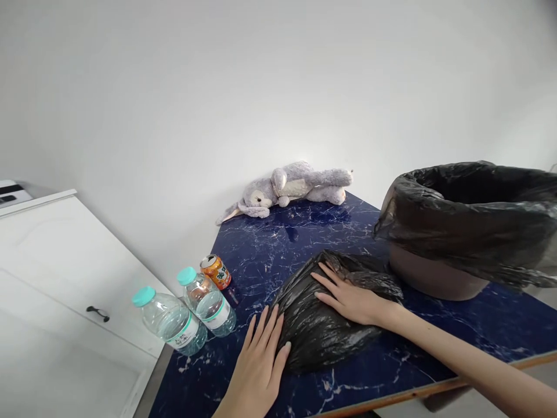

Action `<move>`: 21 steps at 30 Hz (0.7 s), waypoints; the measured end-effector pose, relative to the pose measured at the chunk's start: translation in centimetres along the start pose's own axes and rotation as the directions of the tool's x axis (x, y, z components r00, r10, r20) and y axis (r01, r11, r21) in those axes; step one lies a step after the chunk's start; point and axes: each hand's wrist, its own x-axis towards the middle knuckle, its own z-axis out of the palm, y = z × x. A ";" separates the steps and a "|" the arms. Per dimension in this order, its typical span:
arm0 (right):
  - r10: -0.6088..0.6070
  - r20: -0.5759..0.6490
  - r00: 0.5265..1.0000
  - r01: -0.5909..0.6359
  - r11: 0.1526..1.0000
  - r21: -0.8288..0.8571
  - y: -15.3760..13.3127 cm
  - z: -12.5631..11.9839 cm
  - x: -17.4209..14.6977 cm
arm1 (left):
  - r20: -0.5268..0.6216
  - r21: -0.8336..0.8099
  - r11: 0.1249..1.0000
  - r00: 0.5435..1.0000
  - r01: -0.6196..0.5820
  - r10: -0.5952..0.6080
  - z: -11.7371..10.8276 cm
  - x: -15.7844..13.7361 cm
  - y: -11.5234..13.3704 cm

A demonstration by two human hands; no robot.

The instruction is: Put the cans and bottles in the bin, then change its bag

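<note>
Pressing flat on a crumpled black rubbish bag (324, 325), both hands lay open-fingered, gripping nothing: the left hand (259, 363) at its near edge, the right hand (348, 296) on top. It lay on the blue marble table (435, 342), just beside a bag-lined bin (461, 232).

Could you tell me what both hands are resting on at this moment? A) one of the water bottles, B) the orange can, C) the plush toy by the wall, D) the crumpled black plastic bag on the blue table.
D: the left hand lies flat against the near edge of the crumpled black plastic bag and the right hand presses on top of it, on the blue table.
</note>
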 end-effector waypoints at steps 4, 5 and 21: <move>-0.059 0.009 0.998 0.058 0.996 0.062 1.8 -1.5 0.5 | 0.002 -0.020 1.000 1.000 0.001 -0.001 -1.0 -0.4 0.4; -0.071 -0.010 0.997 0.072 0.994 0.080 2.0 -2.0 0.6 | -0.008 -0.033 0.999 1.000 0.006 -0.007 -1.3 -0.6 0.5; -0.358 -0.049 0.932 0.359 0.933 -0.006 -9.6 0.4 -9.6 | -0.298 0.078 0.956 0.908 -0.284 0.294 -6.1 -1.3 3.1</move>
